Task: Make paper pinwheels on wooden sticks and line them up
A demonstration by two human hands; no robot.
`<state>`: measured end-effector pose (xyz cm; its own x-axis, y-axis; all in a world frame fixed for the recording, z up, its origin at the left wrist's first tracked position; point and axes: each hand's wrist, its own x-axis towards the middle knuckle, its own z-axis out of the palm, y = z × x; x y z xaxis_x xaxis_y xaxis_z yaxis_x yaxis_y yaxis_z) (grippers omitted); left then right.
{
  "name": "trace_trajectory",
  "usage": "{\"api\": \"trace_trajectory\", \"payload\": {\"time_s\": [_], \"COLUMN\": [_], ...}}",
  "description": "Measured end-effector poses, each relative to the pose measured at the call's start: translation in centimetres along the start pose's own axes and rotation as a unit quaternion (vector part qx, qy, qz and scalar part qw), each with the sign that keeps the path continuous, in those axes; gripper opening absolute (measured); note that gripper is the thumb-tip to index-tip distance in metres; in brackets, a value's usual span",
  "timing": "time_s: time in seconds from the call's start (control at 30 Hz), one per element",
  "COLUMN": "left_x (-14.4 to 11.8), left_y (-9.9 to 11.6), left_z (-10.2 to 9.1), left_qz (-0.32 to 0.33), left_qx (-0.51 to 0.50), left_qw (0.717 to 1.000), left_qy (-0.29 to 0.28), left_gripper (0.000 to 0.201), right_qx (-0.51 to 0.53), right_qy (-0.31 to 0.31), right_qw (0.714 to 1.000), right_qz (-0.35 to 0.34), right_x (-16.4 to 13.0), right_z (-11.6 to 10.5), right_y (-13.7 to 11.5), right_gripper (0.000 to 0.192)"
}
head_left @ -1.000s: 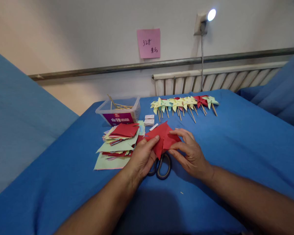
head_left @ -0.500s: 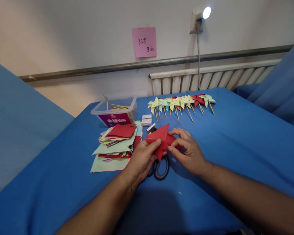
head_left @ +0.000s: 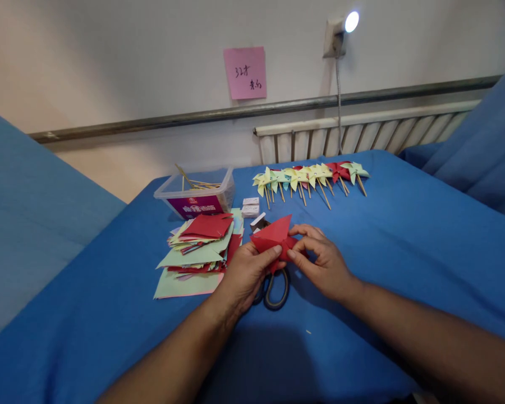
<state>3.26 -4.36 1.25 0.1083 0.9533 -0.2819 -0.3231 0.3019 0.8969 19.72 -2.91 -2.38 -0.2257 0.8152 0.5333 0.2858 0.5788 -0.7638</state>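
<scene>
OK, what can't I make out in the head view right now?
All in the head view:
Scissors: blades hidden by the red paper and left hand.
Red paper: underside faces away.
White-and-dark item: partly hidden by the red paper.
Sticks: lower parts hidden by the labelled tub.
White boxes: print too small.

From your paper stack (head_left: 204, 248): bin (head_left: 227, 196) behind, sticks (head_left: 204, 184) in it; boxes (head_left: 250, 211) behind-right; pinwheels (head_left: 297, 178) farther behind-right; held sheet (head_left: 273, 233), scissors (head_left: 276, 306) right.

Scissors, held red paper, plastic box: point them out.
Scissors (head_left: 276, 306): head view, bottom of handle loop.
Red paper (head_left: 273, 232): head view, upper flap.
Plastic box (head_left: 196, 203): head view, purple front label.
</scene>
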Motion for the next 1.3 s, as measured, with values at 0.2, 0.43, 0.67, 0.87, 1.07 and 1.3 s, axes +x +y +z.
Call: {"api": "trace_trajectory", "payload": {"time_s": [0.2, 0.43, 0.67, 0.87, 1.07, 1.3], "left_x": [0.29, 0.33, 0.22, 0.15, 0.10, 0.09], "left_y": [-0.38, -0.43, -0.22, -0.05, 0.17, 0.51], "left_z": [-0.30, -0.56, -0.38, -0.29, -0.43, -0.73], "left_qz": [0.001, 0.018, 0.041, 0.042, 0.036, 0.033], "left_qx": [0.016, 0.054, 0.086, 0.116, 0.147, 0.185], "left_qw": [1.000, 0.998, 0.995, 0.992, 0.988, 0.982], "left_qy": [0.007, 0.002, -0.002, 0.000, 0.009, -0.005], "left_gripper": [0.030, 0.030, 0.027, 0.030, 0.035, 0.033], "right_qx": [0.009, 0.009, 0.009, 0.006, 0.006, -0.002], "right_qy": [-0.001, -0.005, -0.007, -0.010, -0.007, -0.023], "right_qw": [1.000, 1.000, 1.000, 1.000, 1.000, 1.000], "right_qz": [-0.001, 0.001, 0.003, 0.002, -0.001, -0.002], "right_x": [-0.03, -0.08, -0.08, -0.08, -0.13, -0.12], "right_z": [0.02, -0.01, -0.04, -0.04, -0.11, -0.15], "right_y": [-0.05, 0.05, -0.06, -0.01, 0.06, 0.10], "right_gripper": [0.013, 0.012, 0.013, 0.013, 0.012, 0.013]}}
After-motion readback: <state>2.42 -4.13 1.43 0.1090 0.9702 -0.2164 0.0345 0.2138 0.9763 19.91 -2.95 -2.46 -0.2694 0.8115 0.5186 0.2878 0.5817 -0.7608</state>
